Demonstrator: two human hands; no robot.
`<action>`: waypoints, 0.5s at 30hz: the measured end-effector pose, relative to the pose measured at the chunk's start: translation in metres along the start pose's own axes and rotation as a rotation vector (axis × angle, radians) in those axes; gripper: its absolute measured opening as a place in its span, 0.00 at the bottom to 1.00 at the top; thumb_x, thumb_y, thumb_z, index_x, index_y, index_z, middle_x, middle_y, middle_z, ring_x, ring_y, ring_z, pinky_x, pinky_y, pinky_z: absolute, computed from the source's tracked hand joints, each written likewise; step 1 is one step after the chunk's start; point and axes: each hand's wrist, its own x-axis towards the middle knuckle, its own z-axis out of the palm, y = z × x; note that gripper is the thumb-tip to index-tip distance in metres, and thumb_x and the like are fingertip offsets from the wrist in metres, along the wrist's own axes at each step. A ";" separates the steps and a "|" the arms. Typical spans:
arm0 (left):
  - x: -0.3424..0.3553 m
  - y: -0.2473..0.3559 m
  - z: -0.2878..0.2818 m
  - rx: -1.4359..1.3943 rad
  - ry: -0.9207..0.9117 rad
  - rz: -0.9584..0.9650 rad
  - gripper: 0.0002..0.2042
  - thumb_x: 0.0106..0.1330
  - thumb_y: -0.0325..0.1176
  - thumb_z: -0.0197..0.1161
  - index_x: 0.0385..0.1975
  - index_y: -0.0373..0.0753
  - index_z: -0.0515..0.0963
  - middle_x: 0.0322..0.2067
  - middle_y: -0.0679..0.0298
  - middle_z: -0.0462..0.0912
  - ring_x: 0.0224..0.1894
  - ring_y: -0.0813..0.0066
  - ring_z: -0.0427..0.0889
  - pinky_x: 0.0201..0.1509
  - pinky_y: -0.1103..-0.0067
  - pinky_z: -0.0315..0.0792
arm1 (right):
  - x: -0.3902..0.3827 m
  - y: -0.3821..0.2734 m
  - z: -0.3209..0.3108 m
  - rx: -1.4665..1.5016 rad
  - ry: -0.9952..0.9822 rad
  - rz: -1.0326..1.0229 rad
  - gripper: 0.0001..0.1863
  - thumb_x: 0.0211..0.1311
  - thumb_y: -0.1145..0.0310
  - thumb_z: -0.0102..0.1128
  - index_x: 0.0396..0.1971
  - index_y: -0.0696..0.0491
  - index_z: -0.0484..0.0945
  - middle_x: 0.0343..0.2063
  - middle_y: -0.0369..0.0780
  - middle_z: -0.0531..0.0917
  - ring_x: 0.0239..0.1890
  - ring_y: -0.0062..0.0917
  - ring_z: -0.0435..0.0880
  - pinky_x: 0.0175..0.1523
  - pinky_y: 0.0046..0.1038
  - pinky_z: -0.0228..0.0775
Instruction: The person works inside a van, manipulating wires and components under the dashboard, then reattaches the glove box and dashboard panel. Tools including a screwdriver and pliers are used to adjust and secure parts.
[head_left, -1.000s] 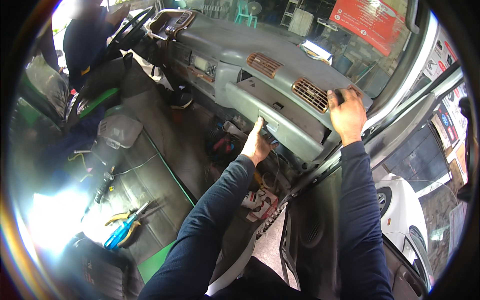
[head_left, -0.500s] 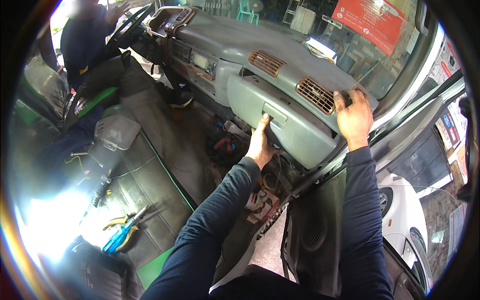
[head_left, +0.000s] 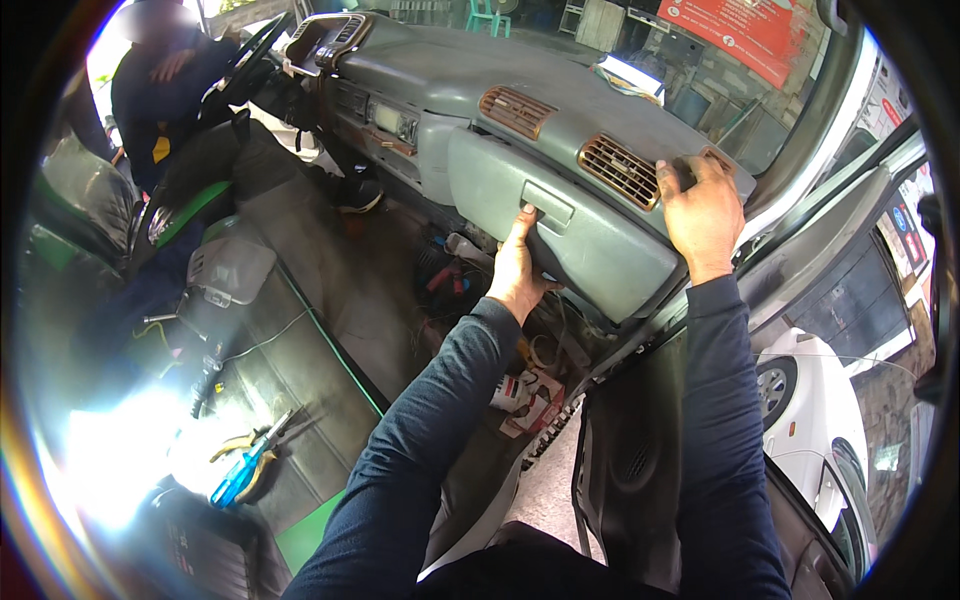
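Note:
The grey glove box sits in the passenger side of the dashboard. My left hand grips its lower edge, with the thumb up beside the latch handle and the fingers hidden underneath. On the dashboard's right end rests my right hand, thumb and fingers apart, fingertips bent against the surface. Its thumb lies beside a brown-framed air vent. Another such vent is further left.
Pliers and a blue-handled screwdriver lie on the seat, near a clear plastic cover. A person sits by the steering wheel. Loose wires and a red-and-white box are in the footwell. The door stands open.
The glove box has swung up closer to the dashboard, and the gap along its upper edge has narrowed. Both hands keep their places on it and the dashboard. The view has shifted slightly.

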 end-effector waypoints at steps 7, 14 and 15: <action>0.002 -0.007 -0.019 -0.053 0.040 -0.007 0.58 0.57 0.59 0.79 0.84 0.56 0.48 0.84 0.42 0.43 0.84 0.28 0.45 0.77 0.23 0.42 | 0.000 -0.001 0.001 0.012 0.018 -0.009 0.23 0.68 0.47 0.70 0.47 0.53 0.90 0.46 0.42 0.90 0.55 0.42 0.86 0.63 0.46 0.74; 0.010 -0.008 -0.031 -0.022 -0.021 0.008 0.60 0.55 0.61 0.80 0.84 0.55 0.47 0.83 0.41 0.42 0.83 0.26 0.46 0.76 0.22 0.44 | 0.001 0.002 0.002 0.000 0.055 -0.030 0.23 0.68 0.47 0.70 0.45 0.53 0.90 0.46 0.43 0.90 0.54 0.44 0.87 0.61 0.45 0.76; 0.012 -0.008 -0.030 -0.030 -0.002 -0.002 0.61 0.55 0.62 0.79 0.84 0.53 0.46 0.83 0.41 0.42 0.82 0.26 0.46 0.75 0.22 0.44 | 0.002 0.003 0.002 -0.001 0.068 -0.039 0.23 0.68 0.47 0.70 0.45 0.53 0.90 0.46 0.44 0.90 0.54 0.44 0.87 0.60 0.44 0.77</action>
